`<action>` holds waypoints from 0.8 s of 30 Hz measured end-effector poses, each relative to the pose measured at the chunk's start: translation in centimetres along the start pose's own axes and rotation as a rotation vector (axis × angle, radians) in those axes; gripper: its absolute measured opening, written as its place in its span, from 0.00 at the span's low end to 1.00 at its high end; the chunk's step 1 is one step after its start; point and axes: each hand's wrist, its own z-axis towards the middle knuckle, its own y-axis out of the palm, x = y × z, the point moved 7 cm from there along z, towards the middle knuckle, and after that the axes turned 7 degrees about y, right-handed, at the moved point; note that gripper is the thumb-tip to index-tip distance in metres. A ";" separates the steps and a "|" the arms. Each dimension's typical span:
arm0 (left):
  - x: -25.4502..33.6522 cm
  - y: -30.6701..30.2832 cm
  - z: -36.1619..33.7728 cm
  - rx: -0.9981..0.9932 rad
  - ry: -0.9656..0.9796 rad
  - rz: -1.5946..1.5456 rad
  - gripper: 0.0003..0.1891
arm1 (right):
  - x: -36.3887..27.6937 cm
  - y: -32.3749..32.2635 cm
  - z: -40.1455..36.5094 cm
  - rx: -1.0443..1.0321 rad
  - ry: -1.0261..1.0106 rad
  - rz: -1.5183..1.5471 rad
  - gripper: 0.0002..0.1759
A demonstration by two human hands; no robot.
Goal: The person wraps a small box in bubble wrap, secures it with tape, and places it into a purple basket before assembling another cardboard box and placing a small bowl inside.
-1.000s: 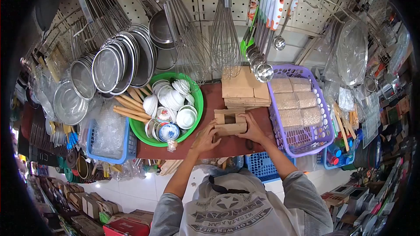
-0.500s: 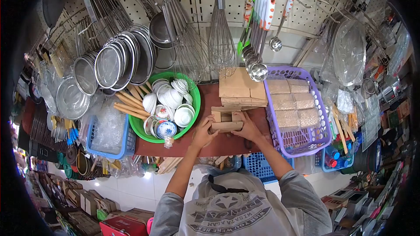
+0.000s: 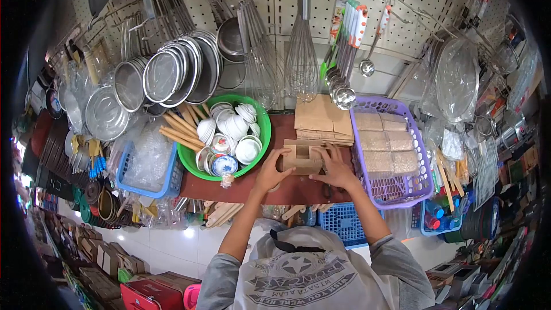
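Note:
A small open-topped cardboard box stands on the dark red table between my hands, with its flaps up and divided openings inside. My left hand curves around its left side, fingertips at the upper left edge and thumb at the lower left. My right hand grips the right side, fingers bent over the upper right corner and thumb near the front edge. Just behind the box lies a stack of flat brown cardboard.
On the left, a green basin holds white bowls and wooden-handled tools. To the right is a purple basket with bubble-wrapped packs. Whisks, strainers and ladles hang above. Dark scissors lie near the front edge.
The camera view has shifted, so the scene appears farther right. The box has tipped back and shows more of its front side. My fingers are more spread around it.

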 end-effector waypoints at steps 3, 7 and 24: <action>1.4 -1.0 0.2 0.078 0.062 -0.130 0.43 | -2.2 -2.9 -0.8 0.059 -0.027 -0.015 0.46; 2.8 -4.0 -0.2 0.187 -0.074 -0.335 0.34 | -7.6 -6.2 -0.6 0.074 -0.168 0.140 0.30; -6.6 -14.4 -3.2 0.257 -0.301 -0.106 0.10 | -19.9 7.0 11.5 0.063 -0.241 -0.104 0.42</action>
